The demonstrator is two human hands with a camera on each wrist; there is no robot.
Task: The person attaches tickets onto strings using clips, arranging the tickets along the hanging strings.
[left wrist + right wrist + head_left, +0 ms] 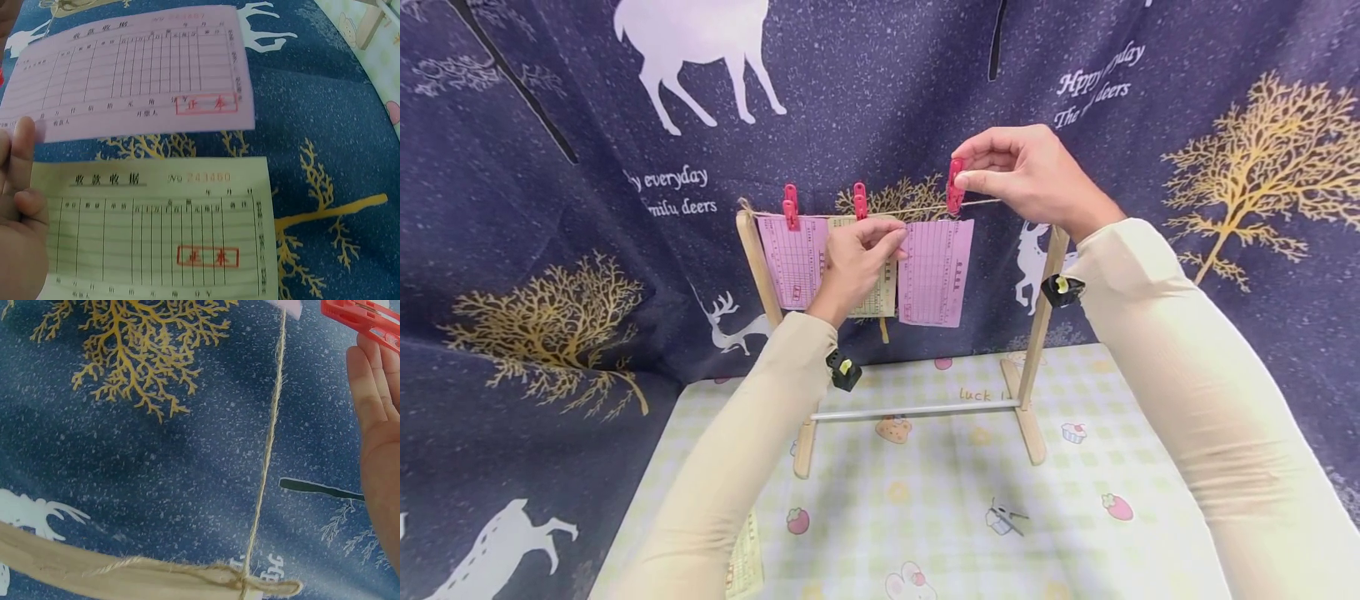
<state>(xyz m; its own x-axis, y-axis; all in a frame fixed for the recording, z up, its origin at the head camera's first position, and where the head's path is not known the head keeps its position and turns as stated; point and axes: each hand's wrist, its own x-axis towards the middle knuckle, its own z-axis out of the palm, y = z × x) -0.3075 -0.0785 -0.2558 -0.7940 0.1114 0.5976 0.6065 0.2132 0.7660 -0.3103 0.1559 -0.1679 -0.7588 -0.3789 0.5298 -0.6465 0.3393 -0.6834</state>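
Note:
A pink receipt sheet [934, 275] hangs at the right on a twine line [917, 211]. My left hand [859, 262] is at its upper left corner, thumb and index finger pinching there; in the left wrist view a fingertip overlaps that sheet's edge. My right hand [1030, 175] pinches a red clothespin [955, 187] upright at the line, above the sheet's top edge. Whether its jaws have closed on the paper cannot be told. Behind my left hand hangs a yellow-green receipt [156, 231], partly hidden, with another pink receipt [790, 262] to its left.
Red clothespins [791, 208] stand over the two left sheets. The wooden frame [1039, 333] carries the line, with a white crossbar [917, 411] low down. Another yellow receipt [747, 562] lies on the checked tablecloth [925, 492], partly under my left sleeve. A dark patterned curtain [865, 100] hangs behind.

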